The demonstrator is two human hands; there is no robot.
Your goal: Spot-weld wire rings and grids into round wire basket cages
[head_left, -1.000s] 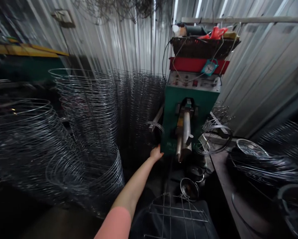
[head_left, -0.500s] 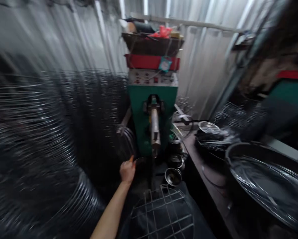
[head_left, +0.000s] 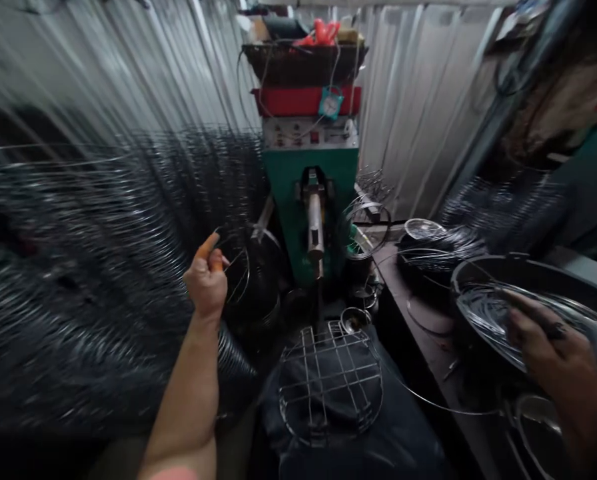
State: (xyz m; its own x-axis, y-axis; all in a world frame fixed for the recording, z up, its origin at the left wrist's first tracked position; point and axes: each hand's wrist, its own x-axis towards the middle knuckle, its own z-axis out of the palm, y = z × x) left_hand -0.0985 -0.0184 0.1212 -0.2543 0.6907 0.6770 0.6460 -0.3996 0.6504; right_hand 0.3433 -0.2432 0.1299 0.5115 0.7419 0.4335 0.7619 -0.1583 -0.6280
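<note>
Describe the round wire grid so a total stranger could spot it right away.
Start at the green machine in front of the corrugated metal wall and look down, past its protruding arm, to the dark covering below. The round wire grid lies on it. Unlike the coiled wire in the black tub to the right, it shows straight wires crossing in a checkered pattern inside a rim.
</note>
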